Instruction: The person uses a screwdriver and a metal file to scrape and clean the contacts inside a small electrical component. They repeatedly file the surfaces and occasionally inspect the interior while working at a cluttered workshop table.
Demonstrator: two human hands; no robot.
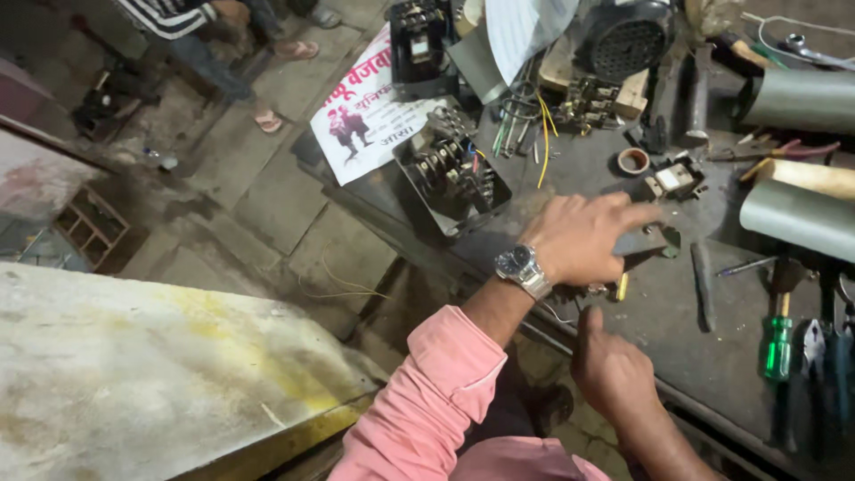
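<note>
My left hand (583, 236), with a wristwatch (521, 267) and a pink sleeve (441, 392), lies over a dark metal part (648, 242) on the workbench (659, 303); the fingers stretch across it and the thumb sits below. My right hand (613, 372) hovers at the bench's near edge, fingers curled and thumb raised, right below the left hand. A small yellow-tipped piece (622, 287) lies between the two hands. What the right palm holds is hidden.
An open electrical contactor box (452, 171) and a printed poster (365, 111) sit to the left. Tape roll (633, 161), grey tubes (797, 218), green screwdriver (777, 343) and pliers (815, 356) lie to the right. Another person's legs (223, 62) stand far left.
</note>
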